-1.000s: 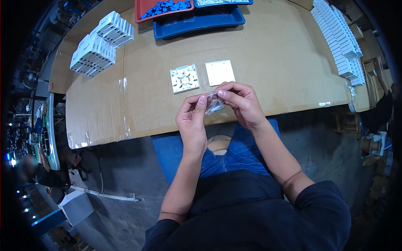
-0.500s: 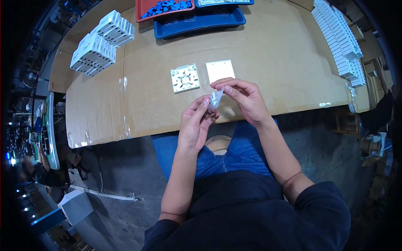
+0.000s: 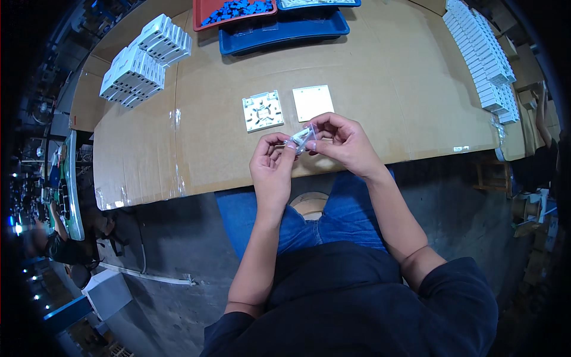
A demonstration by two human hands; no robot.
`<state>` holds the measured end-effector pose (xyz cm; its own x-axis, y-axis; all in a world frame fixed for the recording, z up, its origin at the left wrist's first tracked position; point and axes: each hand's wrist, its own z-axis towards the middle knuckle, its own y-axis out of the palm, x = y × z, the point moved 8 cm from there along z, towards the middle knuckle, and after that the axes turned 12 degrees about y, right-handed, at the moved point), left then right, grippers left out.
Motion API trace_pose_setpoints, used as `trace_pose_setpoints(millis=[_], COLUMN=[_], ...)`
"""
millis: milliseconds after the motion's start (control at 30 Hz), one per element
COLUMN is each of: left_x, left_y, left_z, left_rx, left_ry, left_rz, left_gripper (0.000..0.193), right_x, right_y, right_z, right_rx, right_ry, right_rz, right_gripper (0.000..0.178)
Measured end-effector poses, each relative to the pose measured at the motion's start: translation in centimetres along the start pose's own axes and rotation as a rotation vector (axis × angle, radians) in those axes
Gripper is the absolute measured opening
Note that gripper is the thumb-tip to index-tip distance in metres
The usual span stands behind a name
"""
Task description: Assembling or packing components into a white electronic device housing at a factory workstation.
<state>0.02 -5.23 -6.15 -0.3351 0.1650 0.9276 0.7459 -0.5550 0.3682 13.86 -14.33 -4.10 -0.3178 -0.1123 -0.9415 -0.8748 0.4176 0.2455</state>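
Small clear bag is held between the fingers of the left hand and the right hand, over the near part of the desk. Far to the left of the fingers stand white stacked boxes; they are well apart, so I judge the danger there small. The left fingers are closed narrowly on the bag's left side. If they squeeze too hard, the white pieces inside (their exact shape I cannot tell) could jump out. Beyond these fingers lies a white patterned base, where a lost piece could be difficult to notice. The right fingers pinch the other side of the bag; their sudden pull could tear the film and send pieces to the floor, because the desk edge is near. Just beyond them lies a white square plate, which a careless knuckle could push.
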Motion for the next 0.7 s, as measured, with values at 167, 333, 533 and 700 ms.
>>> trace_pose_setpoints(millis=[167, 333, 533, 700], left_x=[0.0, -0.3, 0.6, 0.3], left_y=[0.3, 0.3, 0.9, 0.0], left_z=[0.1, 0.2, 0.1, 0.2], left_rx=[-0.020, -0.062, -0.051, -0.018], left_ry=[0.043, 0.040, 0.044, 0.039], left_rz=[-0.019, -0.013, -0.072, -0.086], left_gripper=[0.016, 0.025, 0.030, 0.033], right_x=[0.7, 1.0, 2.1, 1.6], right_y=[0.4, 0.8, 0.4, 0.5], right_z=[0.2, 0.1, 0.6, 0.4], right_rx=[-0.007, 0.011, 0.092, 0.080], right_ry=[-0.002, 0.085, 0.084, 0.055], right_rz=[-0.060, 0.116, 0.000, 0.037], right_gripper=[0.027, 0.022, 0.017, 0.018])
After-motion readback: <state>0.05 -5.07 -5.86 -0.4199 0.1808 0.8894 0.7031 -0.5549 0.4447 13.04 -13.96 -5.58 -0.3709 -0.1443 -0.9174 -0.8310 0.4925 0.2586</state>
